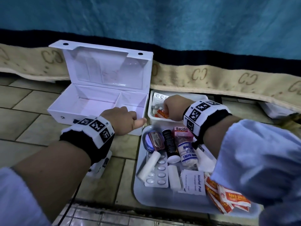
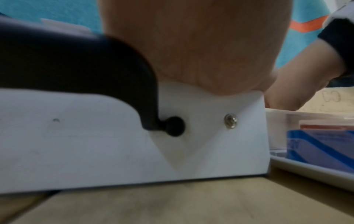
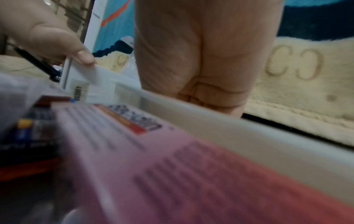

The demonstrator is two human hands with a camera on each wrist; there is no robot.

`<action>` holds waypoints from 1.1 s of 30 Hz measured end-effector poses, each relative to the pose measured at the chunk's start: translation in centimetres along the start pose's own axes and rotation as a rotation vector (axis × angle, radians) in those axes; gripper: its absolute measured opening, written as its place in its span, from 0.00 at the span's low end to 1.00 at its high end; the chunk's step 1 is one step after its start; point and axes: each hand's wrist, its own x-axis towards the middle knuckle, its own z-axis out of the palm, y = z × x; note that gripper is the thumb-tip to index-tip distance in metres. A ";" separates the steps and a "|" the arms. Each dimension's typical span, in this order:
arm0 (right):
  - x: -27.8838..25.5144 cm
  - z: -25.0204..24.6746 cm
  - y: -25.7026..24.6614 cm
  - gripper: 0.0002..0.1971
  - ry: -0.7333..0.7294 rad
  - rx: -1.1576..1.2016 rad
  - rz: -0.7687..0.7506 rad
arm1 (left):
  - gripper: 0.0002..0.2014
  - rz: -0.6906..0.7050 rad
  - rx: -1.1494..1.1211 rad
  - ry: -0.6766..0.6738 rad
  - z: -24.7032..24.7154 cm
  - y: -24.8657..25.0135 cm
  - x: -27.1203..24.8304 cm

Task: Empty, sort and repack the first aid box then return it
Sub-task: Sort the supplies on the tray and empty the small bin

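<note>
Scene is on the tiled floor (image 1: 29, 128), against the hanging edge of a blanket (image 1: 228, 77).

First aid box (image 1: 91, 105): white, lid propped open, both compartments bare, sits left of the trays. Looks like a stiff, light shell. Black carry handle (image 2: 95, 72) on the front wall is probably the right hold for returning it; until then, hold the front rim.

Large tray (image 1: 146, 191), near side: holds the emptied stock. Crepe bandage roll (image 1: 187, 152) is soft, so squeeze it freely. Bacidin carton (image 1: 182, 130) is light card, best taken by its flat sides. Black tube (image 1: 169, 144) is rigid. Blister strip (image 1: 157, 170) is thin and flat, best lifted by an edge. Alcohol pad sachets (image 1: 193, 183) and plaster packets (image 1: 228, 199) are flimsy and likely slippery; pinch a corner.

Small tub (image 1: 152, 116), far side, just beside the box: more blister packs (image 1: 158, 99) and an orange packet (image 1: 161, 114).

Left hand (image 1: 122, 119): on the box's front-right corner, fingers curled over the rim, thumb sticking out towards the trays. Judging it's bracing the box.

Right hand (image 1: 175, 108): reaching down into the small tub. Fingers are hidden below the wall, so can't tell whether they've got anything.

Read: emptying done, sorting or repack under way.
</note>
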 end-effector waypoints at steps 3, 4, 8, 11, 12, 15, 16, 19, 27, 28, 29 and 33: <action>0.1 0.1 -0.1 0.09 0.006 -0.030 0.004 | 0.30 -0.006 0.002 0.003 0.0 0.1 -0.1; 0.2 0.1 -0.1 0.08 -0.015 -0.041 0.007 | 0.30 -0.008 0.005 0.001 -0.1 0.1 -0.1; 0.2 -0.7 0.2 0.11 -0.070 0.044 0.023 | 0.30 -0.007 0.008 -0.002 -0.1 0.2 -0.1; 0.2 -1.6 0.8 0.09 0.006 0.110 0.041 | 0.29 -0.007 0.012 -0.006 -0.1 0.1 -0.1; 0.3 -1.5 0.8 0.10 0.015 0.111 0.028 | 0.29 -0.008 0.015 -0.007 -0.1 0.2 -0.1; 0.4 -0.5 0.5 0.16 -0.072 0.075 -0.097 | 0.29 -0.008 0.021 -0.009 -0.1 0.2 -0.1; 0.4 -0.2 0.4 0.18 -0.101 0.026 -0.128 | 0.29 -0.009 0.022 -0.009 -0.2 0.2 -0.1; 0.7 0.0 0.5 0.21 -0.077 -0.019 -0.125 | 0.28 -0.012 0.014 -0.010 -0.1 0.2 -0.1; -0.3 -2.0 2.1 0.19 0.299 0.267 -0.015 | 0.29 -0.011 0.025 -0.008 0.0 0.2 0.1; -0.8 -2.1 2.3 0.18 0.294 0.358 -0.017 | 0.29 -0.008 0.030 -0.009 0.0 0.2 0.1; -1.1 -2.1 2.5 0.17 0.290 0.478 -0.011 | 0.29 -0.007 0.033 -0.009 0.0 0.1 0.1; -1.9 -1.2 3.1 0.17 0.366 0.791 -0.026 | 0.29 -0.005 0.022 -0.004 -0.1 0.2 0.1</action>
